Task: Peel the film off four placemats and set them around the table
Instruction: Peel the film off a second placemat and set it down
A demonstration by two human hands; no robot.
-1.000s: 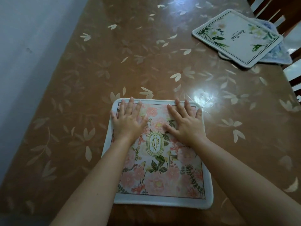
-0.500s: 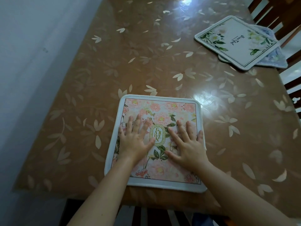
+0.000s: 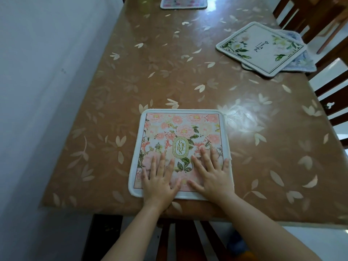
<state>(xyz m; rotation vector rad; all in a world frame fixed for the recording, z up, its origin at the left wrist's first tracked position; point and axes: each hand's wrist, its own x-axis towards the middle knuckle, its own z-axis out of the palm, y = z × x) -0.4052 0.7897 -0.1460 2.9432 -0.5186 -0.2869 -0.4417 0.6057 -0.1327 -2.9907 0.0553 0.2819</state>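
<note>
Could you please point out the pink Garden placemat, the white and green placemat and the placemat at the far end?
Pink Garden placemat (image 3: 180, 129), head view, upper floral print.
White and green placemat (image 3: 263, 48), head view, white centre.
Far placemat (image 3: 183, 2), head view, visible printed face.

Wooden chairs (image 3: 308, 17) flank the table (image 3: 131, 72) (leaf-patterned brown cover) beside a white wall (image 3: 47, 91).

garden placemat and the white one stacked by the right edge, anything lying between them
Nothing: in the head view, only bare leaf-patterned tablecloth shows between the garden placemat and the white placemat, with a glare patch.
</note>
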